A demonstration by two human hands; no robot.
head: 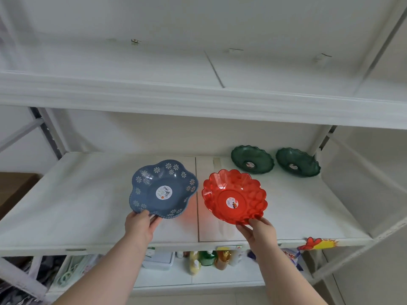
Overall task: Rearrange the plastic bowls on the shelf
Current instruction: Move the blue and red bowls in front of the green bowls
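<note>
- Head view, far left: the left hand [138, 225] pinches the near rim of the blue bowl [164, 189], thumb on top and fingers curled under the edge, so the bowl stretches away from the fingers toward the back of the shelf [77, 201].
- The blue bowl is flower-shaped with white daisy prints; it looks tipped, far edge higher, and I cannot tell whether it touches the board. A round white sticker [164, 192] sits at its centre, its print too small to read.
- Just right of it, near but apart, the red bowl [234, 197] is a clear scalloped dish, also tilted, casting a red glow on the board. Its centre sticker [232, 202] is likewise unreadable.
- The right hand [259, 231] grips the red bowl's near rim the same way, thumb over, fingers beneath; each hand is nearest its own bowl.
- Farther right and back, 2 green bowls [252, 159] [297, 162] lie side by side, almost touching, well apart from both hands, each with a small illegible label.
- Judging by that pair, the next move likely turns on setting both held bowls forward and down onto bare board.
</note>
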